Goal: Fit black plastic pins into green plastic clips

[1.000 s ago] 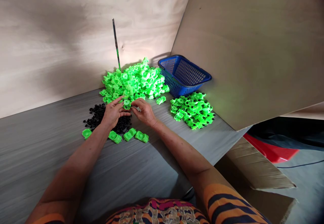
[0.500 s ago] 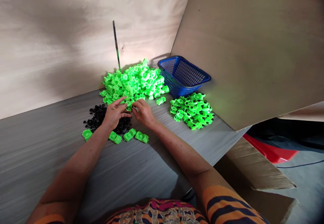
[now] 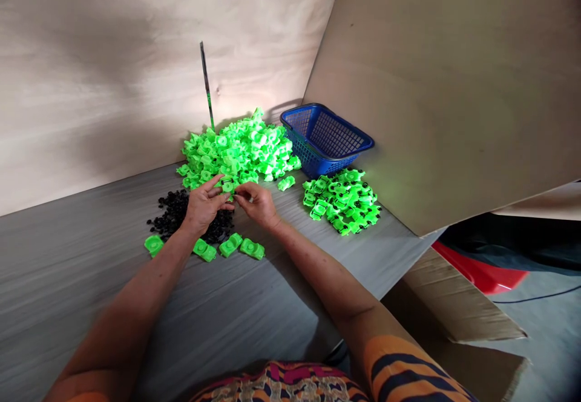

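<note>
My left hand (image 3: 204, 209) grips a bright green toy car body (image 3: 227, 184), its underside turned up, with a black axle across one end. Close on its right, my right hand (image 3: 258, 204) is pinched at the car's near end, on a small black wheel piece (image 3: 235, 195) mostly hidden by the fingers. Under and beside my left hand spreads a heap of small black wheel pieces (image 3: 169, 215). Several loose green car bodies (image 3: 231, 244) lie in a row in front of it. Behind both hands rises a large pile of green car bodies (image 3: 240, 148).
Right of my hands is a pile of green cars with black wheels (image 3: 342, 202). A blue mesh basket (image 3: 327, 163) stands behind it. Wooden panels (image 3: 431, 87) bound the grey table (image 3: 113, 293) at the back and right. A cardboard box (image 3: 463, 305) sits below the right edge.
The view has shifted slightly. My hands stay together at the toy car, and my right fingertips have moved a little against its near end.
</note>
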`<action>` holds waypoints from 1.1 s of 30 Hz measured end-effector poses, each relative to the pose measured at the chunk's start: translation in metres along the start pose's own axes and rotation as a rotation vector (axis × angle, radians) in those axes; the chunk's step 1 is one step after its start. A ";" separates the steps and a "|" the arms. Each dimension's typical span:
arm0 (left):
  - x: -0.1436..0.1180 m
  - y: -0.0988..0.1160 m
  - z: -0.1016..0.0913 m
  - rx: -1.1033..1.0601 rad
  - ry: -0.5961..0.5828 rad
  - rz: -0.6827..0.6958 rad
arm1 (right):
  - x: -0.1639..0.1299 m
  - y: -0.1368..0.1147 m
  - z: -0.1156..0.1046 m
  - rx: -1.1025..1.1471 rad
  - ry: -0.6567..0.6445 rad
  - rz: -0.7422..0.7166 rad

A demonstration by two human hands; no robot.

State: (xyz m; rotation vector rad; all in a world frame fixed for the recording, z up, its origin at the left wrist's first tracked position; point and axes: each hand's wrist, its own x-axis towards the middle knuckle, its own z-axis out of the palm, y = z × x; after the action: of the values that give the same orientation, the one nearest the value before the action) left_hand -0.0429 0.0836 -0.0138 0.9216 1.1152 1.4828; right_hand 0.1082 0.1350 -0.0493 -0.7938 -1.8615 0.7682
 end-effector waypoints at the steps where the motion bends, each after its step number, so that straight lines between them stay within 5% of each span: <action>1: 0.000 0.001 0.000 0.006 -0.006 0.013 | 0.001 0.001 0.001 0.073 0.003 0.031; 9: -0.002 0.010 -0.001 0.122 -0.074 0.113 | 0.004 -0.006 -0.001 0.385 0.009 0.132; 17: -0.001 0.007 -0.002 0.196 -0.086 0.187 | 0.002 -0.012 -0.004 0.248 0.007 0.096; 26: 0.003 -0.006 -0.004 0.224 -0.022 0.197 | -0.005 -0.023 0.003 -0.198 0.028 0.041; 33: 0.001 -0.008 -0.004 0.213 0.034 0.138 | -0.004 -0.015 0.012 -0.029 0.014 0.227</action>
State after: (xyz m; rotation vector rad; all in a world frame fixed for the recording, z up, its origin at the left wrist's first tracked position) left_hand -0.0450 0.0840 -0.0224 1.1438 1.2737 1.5149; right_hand 0.0954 0.1207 -0.0444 -1.0386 -1.7929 0.8762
